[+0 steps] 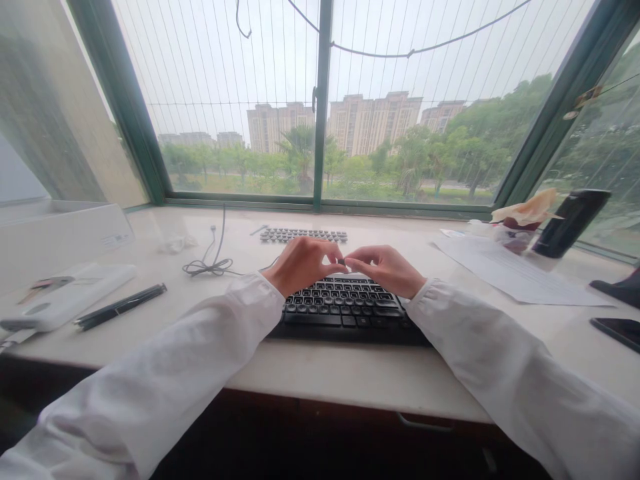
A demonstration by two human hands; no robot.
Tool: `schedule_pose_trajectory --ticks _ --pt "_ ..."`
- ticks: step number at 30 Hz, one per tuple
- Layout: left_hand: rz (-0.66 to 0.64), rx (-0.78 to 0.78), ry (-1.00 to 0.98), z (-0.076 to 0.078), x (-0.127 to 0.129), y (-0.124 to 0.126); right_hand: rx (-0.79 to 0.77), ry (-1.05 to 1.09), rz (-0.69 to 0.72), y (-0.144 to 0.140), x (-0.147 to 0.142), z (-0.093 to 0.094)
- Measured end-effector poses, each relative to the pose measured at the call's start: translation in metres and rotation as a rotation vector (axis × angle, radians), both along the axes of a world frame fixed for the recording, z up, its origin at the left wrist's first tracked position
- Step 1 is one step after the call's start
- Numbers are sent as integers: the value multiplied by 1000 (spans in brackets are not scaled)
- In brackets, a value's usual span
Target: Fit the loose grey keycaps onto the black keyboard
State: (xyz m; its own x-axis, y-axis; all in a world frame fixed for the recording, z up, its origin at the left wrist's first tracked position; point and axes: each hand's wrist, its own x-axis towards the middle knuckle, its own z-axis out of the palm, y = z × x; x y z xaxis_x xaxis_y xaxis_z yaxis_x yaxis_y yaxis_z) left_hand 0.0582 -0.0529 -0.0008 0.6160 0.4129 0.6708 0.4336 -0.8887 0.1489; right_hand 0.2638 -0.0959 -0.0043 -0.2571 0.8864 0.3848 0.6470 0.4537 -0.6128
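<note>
A black keyboard (320,320) lies near the front edge of the white desk. Its front rows carry dark keys, while the rows behind show bare square sockets. Over its far side, my left hand (305,263) and my right hand (387,267) meet fingertip to fingertip. Pinched between them is a small dark piece that looks like a keycap (342,262). Both hands are closed on it, thumbs and index fingers together. Behind my left hand, loose keycaps (303,235) stand in neat rows on the desk. My hands cover part of the keyboard's back rows.
To the left are a coiled cable (213,267), a black pen (123,307), a white power bank (75,293) and a white box (65,230). Paper sheets (515,270), a dark upright container (570,223) and a phone (617,331) lie right. A window (320,147) borders the back.
</note>
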Motion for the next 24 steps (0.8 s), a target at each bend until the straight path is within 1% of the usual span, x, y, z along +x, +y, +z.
schedule_pose_trajectory --ticks 5,9,11,15,17,20,24 --pt "62 -201 -68 3 1 -2 18 -2 5 -1 -4 -2" --pt "27 -345 -47 7 -1 -1 26 -11 15 -2 -6 -4" --pt "8 -436 32 12 -5 1 29 -27 12 -2 -8 -5" --pt "-5 -633 301 26 -20 8 31 -75 -14 -2 -9 -9" --pt "-9 -706 413 31 -26 10 26 -96 -10 -1 -10 -11" --pt "0 -770 543 33 -30 13 20 -120 20 -2 -12 -14" --pt "36 -793 638 29 -27 13 3 -158 68 -6 -17 -15"
